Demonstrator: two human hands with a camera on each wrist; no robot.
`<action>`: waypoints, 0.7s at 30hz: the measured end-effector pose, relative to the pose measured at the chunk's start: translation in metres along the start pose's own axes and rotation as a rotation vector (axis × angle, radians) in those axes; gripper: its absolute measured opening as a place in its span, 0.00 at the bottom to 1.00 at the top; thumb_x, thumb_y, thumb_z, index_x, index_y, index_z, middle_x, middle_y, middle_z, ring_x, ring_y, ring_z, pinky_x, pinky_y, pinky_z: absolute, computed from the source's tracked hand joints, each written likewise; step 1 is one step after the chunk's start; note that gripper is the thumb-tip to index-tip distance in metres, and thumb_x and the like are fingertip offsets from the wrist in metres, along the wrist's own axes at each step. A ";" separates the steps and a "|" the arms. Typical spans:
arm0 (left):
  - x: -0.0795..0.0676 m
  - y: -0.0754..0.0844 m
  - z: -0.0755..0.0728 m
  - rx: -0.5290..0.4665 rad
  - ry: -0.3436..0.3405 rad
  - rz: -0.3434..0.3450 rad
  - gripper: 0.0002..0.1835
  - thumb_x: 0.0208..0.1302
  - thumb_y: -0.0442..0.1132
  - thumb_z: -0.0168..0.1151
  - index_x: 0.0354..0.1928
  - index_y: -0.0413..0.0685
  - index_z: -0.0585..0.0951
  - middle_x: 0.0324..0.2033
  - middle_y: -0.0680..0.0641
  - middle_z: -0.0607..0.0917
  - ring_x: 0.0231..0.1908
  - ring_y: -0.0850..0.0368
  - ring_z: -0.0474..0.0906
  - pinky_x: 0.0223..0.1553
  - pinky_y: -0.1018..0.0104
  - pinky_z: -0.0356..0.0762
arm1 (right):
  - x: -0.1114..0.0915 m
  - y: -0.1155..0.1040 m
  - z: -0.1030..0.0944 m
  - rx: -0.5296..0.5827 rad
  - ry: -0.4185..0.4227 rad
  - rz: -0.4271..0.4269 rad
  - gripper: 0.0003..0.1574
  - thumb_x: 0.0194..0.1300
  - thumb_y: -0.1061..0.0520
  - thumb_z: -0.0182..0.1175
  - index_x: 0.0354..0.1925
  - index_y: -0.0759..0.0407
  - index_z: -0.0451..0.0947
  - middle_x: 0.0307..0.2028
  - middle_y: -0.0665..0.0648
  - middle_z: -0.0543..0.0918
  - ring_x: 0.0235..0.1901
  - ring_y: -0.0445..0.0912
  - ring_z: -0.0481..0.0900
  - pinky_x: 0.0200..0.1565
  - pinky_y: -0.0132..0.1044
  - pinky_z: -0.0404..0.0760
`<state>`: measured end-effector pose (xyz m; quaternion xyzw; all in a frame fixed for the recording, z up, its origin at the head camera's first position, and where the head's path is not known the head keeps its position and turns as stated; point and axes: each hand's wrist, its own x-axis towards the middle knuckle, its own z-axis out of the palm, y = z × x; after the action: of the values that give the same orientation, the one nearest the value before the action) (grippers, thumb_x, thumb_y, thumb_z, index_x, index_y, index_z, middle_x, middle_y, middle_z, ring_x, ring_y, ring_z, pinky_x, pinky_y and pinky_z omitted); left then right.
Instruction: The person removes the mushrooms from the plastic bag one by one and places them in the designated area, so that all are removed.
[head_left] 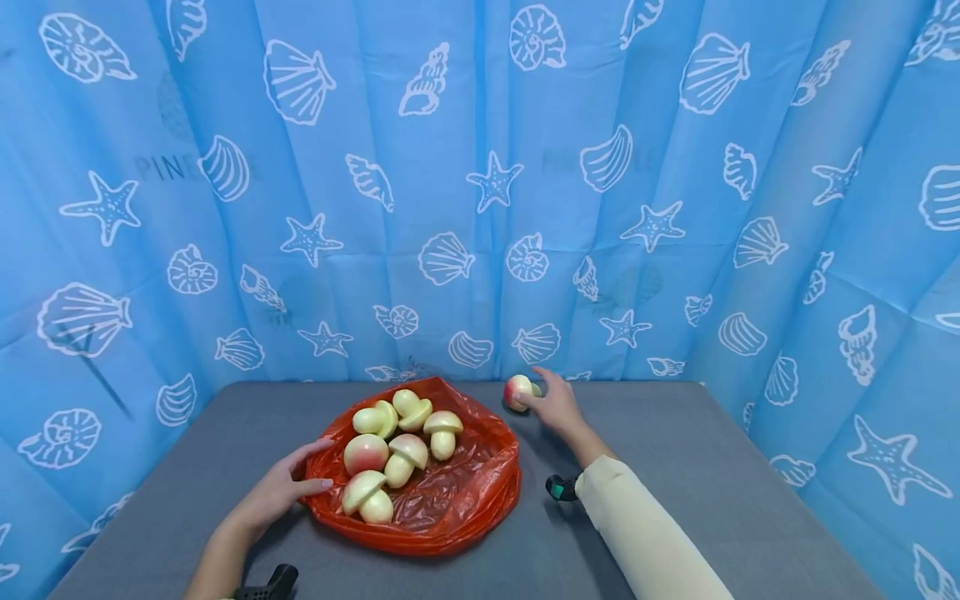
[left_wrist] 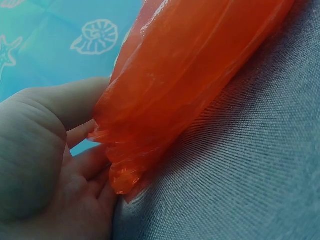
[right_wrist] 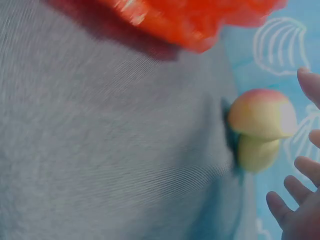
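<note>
A red plastic bag point(head_left: 491, 475) lies with its mouth spread wide. Several toy mushrooms point(head_left: 367, 454) with cream stems and pink-tinged caps sit inside it, mostly toward its left. My left hand point(head_left: 273, 492) holds the bag's left edge, thumb and fingers around the plastic point(left_wrist: 150, 110) in the left wrist view. Beyond the bag's right side, one more toy mushroom point(head_left: 519, 392) lies near the back of the table. Around it reaches my right hand point(head_left: 558, 407), its fingers spread. In the right wrist view a gap shows between those fingers point(right_wrist: 297, 190) and the mushroom point(right_wrist: 262, 117).
A grey cloth-covered table point(head_left: 675, 467) carries everything. Right behind its back edge hangs a blue curtain point(head_left: 480, 217) with white shell and starfish prints, which continues along both sides. A black strap device point(head_left: 561, 487) is on my right wrist.
</note>
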<state>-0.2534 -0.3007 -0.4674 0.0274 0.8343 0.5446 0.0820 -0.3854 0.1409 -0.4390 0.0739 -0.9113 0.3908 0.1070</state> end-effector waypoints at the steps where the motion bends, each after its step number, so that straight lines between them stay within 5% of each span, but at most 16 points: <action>1: 0.000 0.000 0.000 0.004 -0.001 0.002 0.38 0.63 0.47 0.66 0.72 0.47 0.62 0.70 0.31 0.56 0.67 0.30 0.53 0.58 0.40 0.68 | 0.000 -0.004 -0.002 0.008 0.003 -0.013 0.43 0.61 0.46 0.67 0.67 0.64 0.66 0.66 0.69 0.67 0.65 0.65 0.61 0.62 0.62 0.62; 14: 0.001 -0.001 0.001 0.008 -0.001 -0.018 0.39 0.63 0.47 0.66 0.72 0.46 0.61 0.71 0.30 0.55 0.67 0.29 0.51 0.59 0.37 0.65 | 0.006 -0.067 -0.028 0.150 -0.016 -0.091 0.41 0.64 0.45 0.65 0.69 0.56 0.65 0.68 0.60 0.67 0.65 0.58 0.65 0.59 0.58 0.70; 21: 0.001 0.000 0.001 0.023 -0.003 -0.007 0.39 0.64 0.47 0.65 0.73 0.45 0.61 0.70 0.29 0.55 0.66 0.28 0.52 0.58 0.38 0.67 | 0.005 -0.098 -0.030 0.214 -0.029 -0.202 0.34 0.65 0.47 0.64 0.65 0.58 0.70 0.63 0.61 0.72 0.61 0.58 0.70 0.56 0.53 0.74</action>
<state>-0.2543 -0.2996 -0.4677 0.0261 0.8403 0.5347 0.0850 -0.3649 0.0953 -0.3491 0.1819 -0.8537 0.4718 0.1242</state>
